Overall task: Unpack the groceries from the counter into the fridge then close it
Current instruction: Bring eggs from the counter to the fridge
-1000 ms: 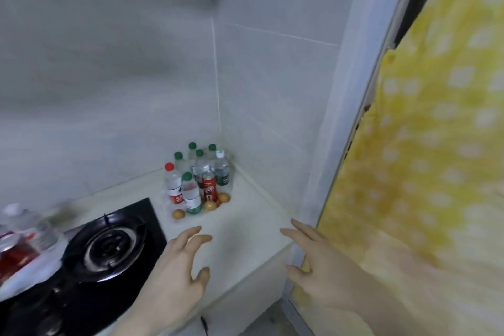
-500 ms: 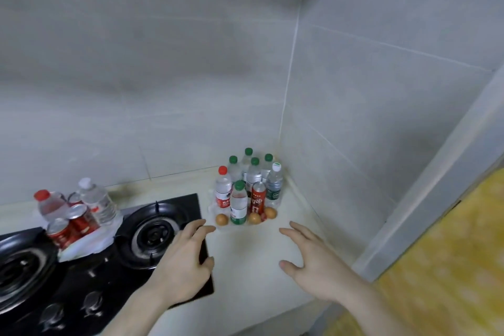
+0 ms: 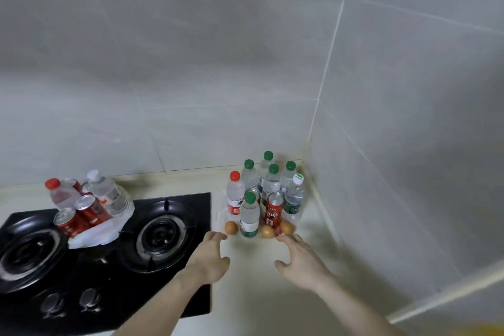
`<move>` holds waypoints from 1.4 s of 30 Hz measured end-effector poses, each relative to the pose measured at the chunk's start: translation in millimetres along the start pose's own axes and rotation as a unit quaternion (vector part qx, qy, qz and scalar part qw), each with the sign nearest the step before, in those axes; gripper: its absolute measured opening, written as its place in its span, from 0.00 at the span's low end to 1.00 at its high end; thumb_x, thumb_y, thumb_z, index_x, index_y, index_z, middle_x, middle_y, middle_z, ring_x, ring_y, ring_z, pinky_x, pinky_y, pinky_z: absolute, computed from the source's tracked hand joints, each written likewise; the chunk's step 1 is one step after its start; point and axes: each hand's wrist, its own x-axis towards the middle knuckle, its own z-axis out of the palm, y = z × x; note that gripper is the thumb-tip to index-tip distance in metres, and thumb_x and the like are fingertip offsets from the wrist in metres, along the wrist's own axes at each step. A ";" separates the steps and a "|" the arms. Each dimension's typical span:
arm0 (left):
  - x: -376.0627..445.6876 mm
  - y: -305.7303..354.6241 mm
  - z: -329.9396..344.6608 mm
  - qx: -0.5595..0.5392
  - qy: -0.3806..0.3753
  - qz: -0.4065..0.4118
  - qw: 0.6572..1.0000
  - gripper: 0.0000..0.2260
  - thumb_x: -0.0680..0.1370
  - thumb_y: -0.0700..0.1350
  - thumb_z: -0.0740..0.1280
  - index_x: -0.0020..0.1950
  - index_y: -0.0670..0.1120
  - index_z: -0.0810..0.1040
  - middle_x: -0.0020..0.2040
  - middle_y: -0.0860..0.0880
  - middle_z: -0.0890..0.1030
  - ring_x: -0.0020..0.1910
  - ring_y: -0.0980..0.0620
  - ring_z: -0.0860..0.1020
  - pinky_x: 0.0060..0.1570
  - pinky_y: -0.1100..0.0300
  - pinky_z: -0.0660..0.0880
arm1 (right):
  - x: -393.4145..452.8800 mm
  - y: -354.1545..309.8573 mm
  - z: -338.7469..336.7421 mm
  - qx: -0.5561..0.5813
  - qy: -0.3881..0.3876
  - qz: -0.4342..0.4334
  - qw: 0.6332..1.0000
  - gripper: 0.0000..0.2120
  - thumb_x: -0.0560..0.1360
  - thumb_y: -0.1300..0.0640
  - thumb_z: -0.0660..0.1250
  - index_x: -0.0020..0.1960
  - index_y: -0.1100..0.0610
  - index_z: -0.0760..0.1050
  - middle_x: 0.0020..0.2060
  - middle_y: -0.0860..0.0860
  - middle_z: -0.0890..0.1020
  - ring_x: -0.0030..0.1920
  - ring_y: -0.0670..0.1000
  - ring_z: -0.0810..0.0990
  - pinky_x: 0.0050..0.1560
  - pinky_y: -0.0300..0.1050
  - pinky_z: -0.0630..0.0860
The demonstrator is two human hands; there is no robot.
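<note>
Both hands, left hand (image 3: 208, 256) and right hand (image 3: 301, 262), are open and empty near the eggs (image 3: 267, 231), so pick those round eggs up gently.

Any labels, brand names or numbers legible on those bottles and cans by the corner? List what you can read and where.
None reads clearly.
Front red can: large white characters, too blurred to quote.
Red-capped bottle: red label with white print, unreadable.
White-capped bottle: green label with a small white logo, too small.
Cans in the bag on the stove: blurred.
</note>
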 end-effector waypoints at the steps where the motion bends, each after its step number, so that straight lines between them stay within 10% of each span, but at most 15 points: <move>1: 8.1 -0.5 2.8 0.003 -0.001 -0.007 1.000 0.30 0.77 0.45 0.66 0.79 0.46 0.64 0.77 0.50 0.62 0.71 0.50 0.72 0.68 0.60 0.70 | 12.0 0.7 3.7 -0.003 -0.004 -0.001 1.000 0.30 0.78 0.46 0.68 0.78 0.47 0.65 0.76 0.48 0.67 0.74 0.53 0.70 0.73 0.45 0.67; 19: 123.5 -38.3 37.1 0.073 -0.020 -0.018 0.997 0.32 0.76 0.40 0.63 0.78 0.55 0.58 0.81 0.54 0.54 0.67 0.46 0.75 0.61 0.52 0.76 | 140.2 24.9 59.8 -0.052 -0.039 -0.024 0.998 0.32 0.76 0.60 0.65 0.79 0.49 0.65 0.78 0.45 0.63 0.72 0.53 0.71 0.72 0.44 0.68; 42: 147.4 -26.5 48.0 0.148 0.025 -0.033 0.988 0.12 0.81 0.45 0.65 0.63 0.51 0.71 0.61 0.51 0.71 0.48 0.44 0.81 0.39 0.53 0.74 | 146.3 34.5 63.4 -0.046 -0.022 0.014 0.999 0.22 0.78 0.58 0.64 0.72 0.52 0.69 0.67 0.50 0.71 0.64 0.52 0.75 0.58 0.44 0.71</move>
